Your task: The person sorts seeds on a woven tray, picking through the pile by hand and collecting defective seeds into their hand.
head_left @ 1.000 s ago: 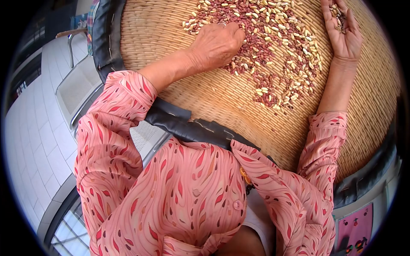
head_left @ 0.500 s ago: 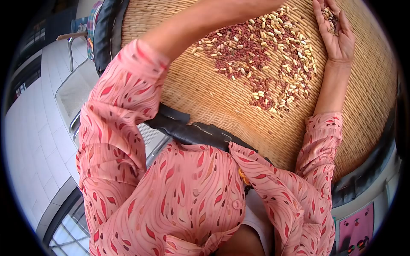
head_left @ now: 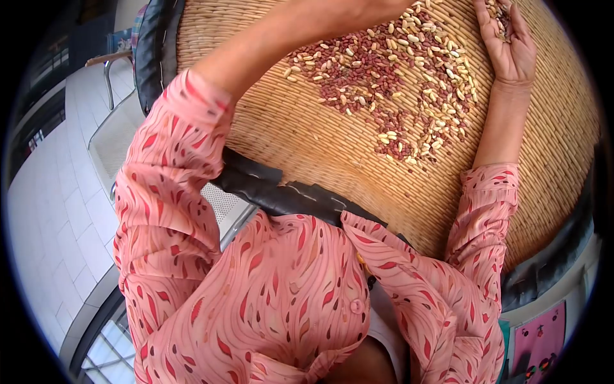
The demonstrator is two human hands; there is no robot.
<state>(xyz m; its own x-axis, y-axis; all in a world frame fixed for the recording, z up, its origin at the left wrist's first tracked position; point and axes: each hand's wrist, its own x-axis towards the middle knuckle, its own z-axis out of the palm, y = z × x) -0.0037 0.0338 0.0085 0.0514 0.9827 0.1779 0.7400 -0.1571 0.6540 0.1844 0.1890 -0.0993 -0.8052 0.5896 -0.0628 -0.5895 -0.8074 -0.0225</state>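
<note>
Red and cream beans (head_left: 384, 73) lie spread over a large round woven tray (head_left: 307, 144) with a black-bound rim. My left hand (head_left: 387, 8) reaches across above the far part of the beans, and the top edge of the picture cuts off its fingers. To the right of the beans, my right hand (head_left: 513, 54) is turned palm up and cupped over the bare weave. A small heap of dark and pale bits (head_left: 502, 22) rests in it, perhaps beans or husks; the picture's top edge cuts some of it off.
The tray's black rim (head_left: 297, 200) sits against my front. A perforated metal chair (head_left: 118, 137) stands at the left on a pale tiled floor (head_left: 48, 211). At lower right is a pink panel (head_left: 540, 342) with small figures.
The view has shifted slightly. My left hand has moved a little leftward and is cut off by the top edge. My right hand stays cupped around the small bits.
</note>
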